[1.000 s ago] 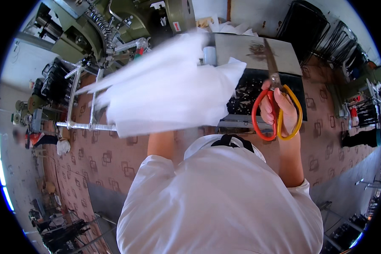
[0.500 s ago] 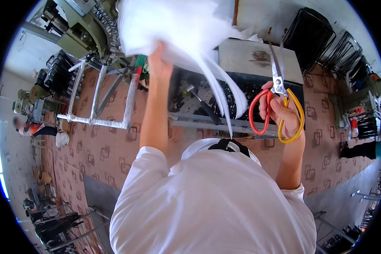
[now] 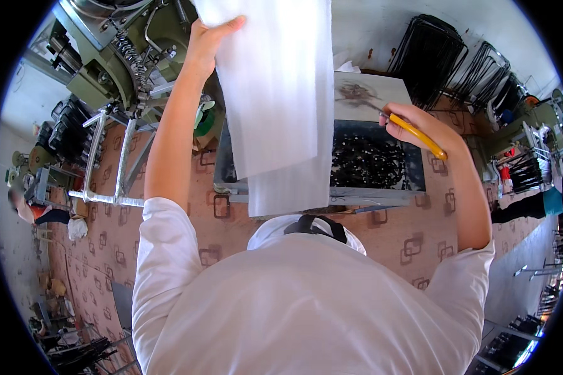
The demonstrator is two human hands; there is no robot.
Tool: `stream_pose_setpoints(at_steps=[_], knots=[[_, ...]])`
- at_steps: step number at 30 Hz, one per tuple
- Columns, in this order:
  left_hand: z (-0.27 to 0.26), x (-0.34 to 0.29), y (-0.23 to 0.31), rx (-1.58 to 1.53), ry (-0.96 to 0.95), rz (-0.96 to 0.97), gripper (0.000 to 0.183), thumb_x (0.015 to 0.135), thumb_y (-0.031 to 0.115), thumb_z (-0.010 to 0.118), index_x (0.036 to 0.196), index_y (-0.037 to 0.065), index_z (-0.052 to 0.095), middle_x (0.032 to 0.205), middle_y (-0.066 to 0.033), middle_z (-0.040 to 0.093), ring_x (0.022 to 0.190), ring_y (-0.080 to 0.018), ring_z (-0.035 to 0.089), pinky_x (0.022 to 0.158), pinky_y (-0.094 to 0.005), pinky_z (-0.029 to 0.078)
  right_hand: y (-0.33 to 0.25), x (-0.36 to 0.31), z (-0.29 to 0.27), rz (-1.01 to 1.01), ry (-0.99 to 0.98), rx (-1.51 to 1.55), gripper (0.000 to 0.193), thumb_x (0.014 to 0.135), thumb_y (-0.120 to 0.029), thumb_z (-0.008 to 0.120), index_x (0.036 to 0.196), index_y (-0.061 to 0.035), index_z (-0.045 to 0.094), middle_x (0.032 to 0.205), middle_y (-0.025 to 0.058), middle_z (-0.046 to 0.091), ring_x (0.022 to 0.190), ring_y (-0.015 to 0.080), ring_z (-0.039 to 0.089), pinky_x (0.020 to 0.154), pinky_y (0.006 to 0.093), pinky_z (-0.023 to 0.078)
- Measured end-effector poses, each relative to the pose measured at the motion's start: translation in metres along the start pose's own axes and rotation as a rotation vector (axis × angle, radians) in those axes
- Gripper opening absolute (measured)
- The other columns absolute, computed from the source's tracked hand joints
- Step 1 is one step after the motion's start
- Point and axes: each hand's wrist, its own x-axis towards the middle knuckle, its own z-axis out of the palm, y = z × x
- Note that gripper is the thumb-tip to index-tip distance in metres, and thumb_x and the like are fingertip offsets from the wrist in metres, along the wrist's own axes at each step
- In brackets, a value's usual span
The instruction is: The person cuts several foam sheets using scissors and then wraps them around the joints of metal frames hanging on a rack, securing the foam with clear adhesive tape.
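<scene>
My left hand (image 3: 207,45) is raised at the upper left, its thumb over the edge of white foam sheeting (image 3: 278,100). The sheeting hangs down in layers of uneven length; the shorter layer has a slanted lower edge. Off to the right, my right hand (image 3: 426,124) is closed on a pair of scissors (image 3: 422,138), apart from the sheeting. Their yellow handle faces me, and the blades, seen nearly edge-on, point toward the upper left. The scissors' red handle is hidden now.
A dark tray of small black and white bits (image 3: 369,159) lies behind the sheeting, with a stained board (image 3: 388,90) beyond it. At left stand a green machine (image 3: 100,69) and a wrapped metal frame (image 3: 122,159). Black folded frames (image 3: 422,56) lean on the wall. Two people are farther off.
The sheeting has swung from a bunched, blurred shape above the tray to hanging straight down. My left hand has moved up and left. The scissors have turned edge-on and their blades have tipped left.
</scene>
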Motion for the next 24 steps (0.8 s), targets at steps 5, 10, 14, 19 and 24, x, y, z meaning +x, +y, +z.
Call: stream_pose_setpoints(at_steps=[5,10,14,19,24], knots=[[0.029,0.003,-0.01,-0.097,-0.088,-0.199,0.041,0.067,0.014,0.069,0.102,-0.003,0.054,0.095,-0.0122,0.059,0.083,-0.0209,0.058,0.075,-0.0316,0.047,0.033,0.008,-0.003,0.066,-0.295,0.311,0.037,0.076,-0.019,0.054,0.108,-0.0035,0.045,0.089,0.0057,0.051,0.085,0.0122,0.049,0.078,0.0217,0.04],[0.035,0.005,-0.039,-0.062,-0.18,-0.454,0.041,0.067,0.014,0.069,0.102,-0.002,0.055,0.093,-0.0124,0.059,0.083,-0.0208,0.059,0.073,-0.0331,0.048,0.036,0.011,0.011,0.193,-0.356,0.501,0.051,0.063,-0.014,0.056,0.111,-0.0031,0.043,0.096,0.0091,0.053,0.095,0.014,0.05,0.081,0.0247,0.039],[0.034,-0.003,-0.108,-0.136,-0.243,-0.687,0.04,0.067,0.013,0.068,0.103,-0.001,0.055,0.095,-0.0123,0.059,0.084,-0.0216,0.059,0.076,-0.0354,0.047,0.052,0.005,0.03,0.299,-0.42,0.593,0.04,0.069,-0.016,0.053,0.107,-0.0049,0.045,0.095,0.0096,0.054,0.089,0.0134,0.05,0.074,0.0223,0.04],[0.052,-0.046,-0.191,-0.334,-0.297,-1.03,0.04,0.069,0.014,0.067,0.104,0.0,0.053,0.097,-0.0115,0.059,0.085,-0.0224,0.058,0.079,-0.0353,0.046,0.075,-0.012,0.065,0.482,-0.401,0.806,0.038,0.074,-0.025,0.055,0.105,-0.006,0.045,0.093,0.01,0.053,0.092,0.015,0.051,0.076,0.0272,0.042],[0.065,-0.07,-0.218,-0.548,-0.232,-1.134,0.042,0.069,0.021,0.068,0.103,0.001,0.054,0.097,-0.0104,0.059,0.087,-0.022,0.057,0.079,-0.0359,0.045,0.097,-0.027,0.092,0.464,-0.172,0.973,0.045,0.077,-0.042,0.057,0.104,-0.0078,0.044,0.089,0.0092,0.056,0.086,0.0162,0.055,0.072,0.0271,0.045]])
